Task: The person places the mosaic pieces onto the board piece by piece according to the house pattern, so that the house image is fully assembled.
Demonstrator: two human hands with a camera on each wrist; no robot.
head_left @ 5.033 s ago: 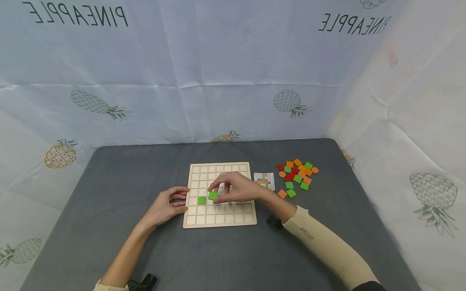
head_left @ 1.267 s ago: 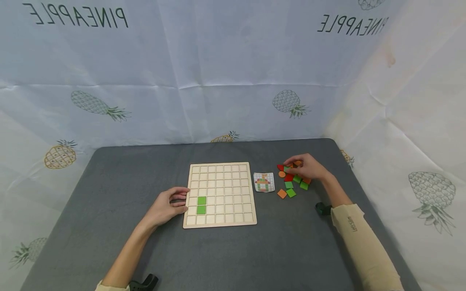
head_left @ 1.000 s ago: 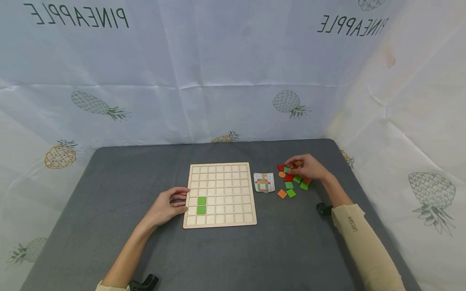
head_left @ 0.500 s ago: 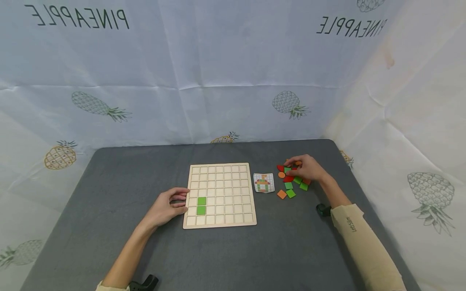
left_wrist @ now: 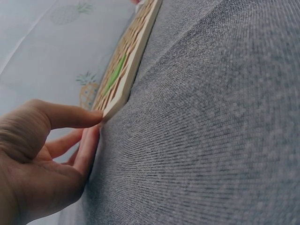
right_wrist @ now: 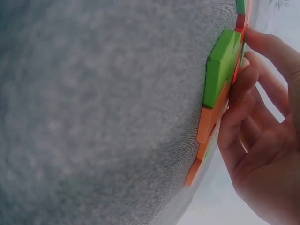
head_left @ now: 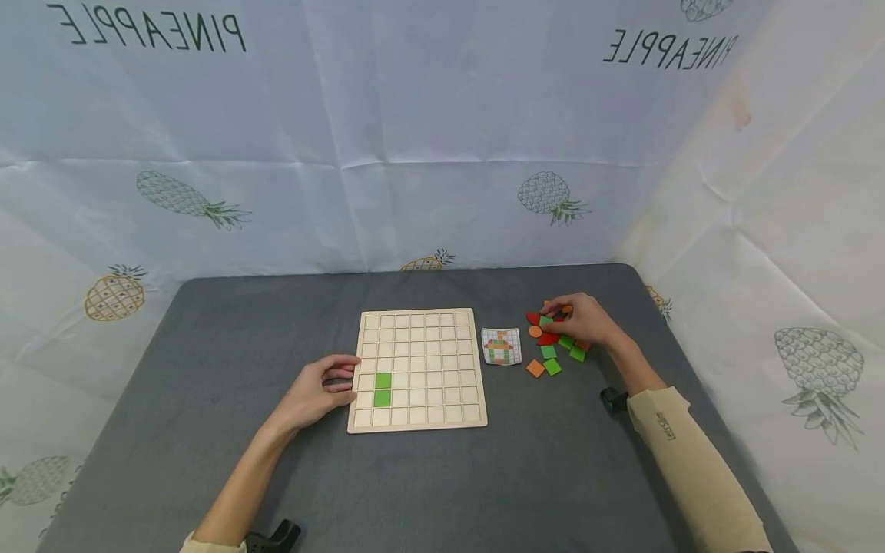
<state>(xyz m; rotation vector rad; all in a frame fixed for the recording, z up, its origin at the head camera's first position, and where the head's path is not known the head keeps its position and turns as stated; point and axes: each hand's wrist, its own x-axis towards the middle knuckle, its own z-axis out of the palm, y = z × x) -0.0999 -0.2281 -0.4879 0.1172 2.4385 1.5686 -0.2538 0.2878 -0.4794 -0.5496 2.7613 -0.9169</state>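
Note:
A wooden grid board (head_left: 439, 361) lies on the table with two green square tiles (head_left: 382, 389) in its left part, one nearer than the other. At the board's left edge rests my left hand (head_left: 314, 393), thumb and fingertips touching the rim; the left wrist view has the thumb (left_wrist: 75, 117) at the near corner. My right hand (head_left: 586, 319) is over the loose tile pile, thumb and index finger on either side of a green tile (head_left: 545, 322). In the right wrist view its fingers bend close against the tiles; I cannot tell whether they hold one.
Several red, orange and green tiles lie at the right, including an orange round tile (head_left: 535, 332), a green square tile (head_left: 552, 367) and an orange square tile (head_left: 535, 369). A small pattern card (head_left: 501, 346) lies between board and pile. Pineapple-printed cloth (head_left: 429, 115) hangs behind the grey table (head_left: 429, 491).
My right hand has left the board for the pile at the right. The green tile it held now sits in the board just nearer than the other. My left hand has stayed put.

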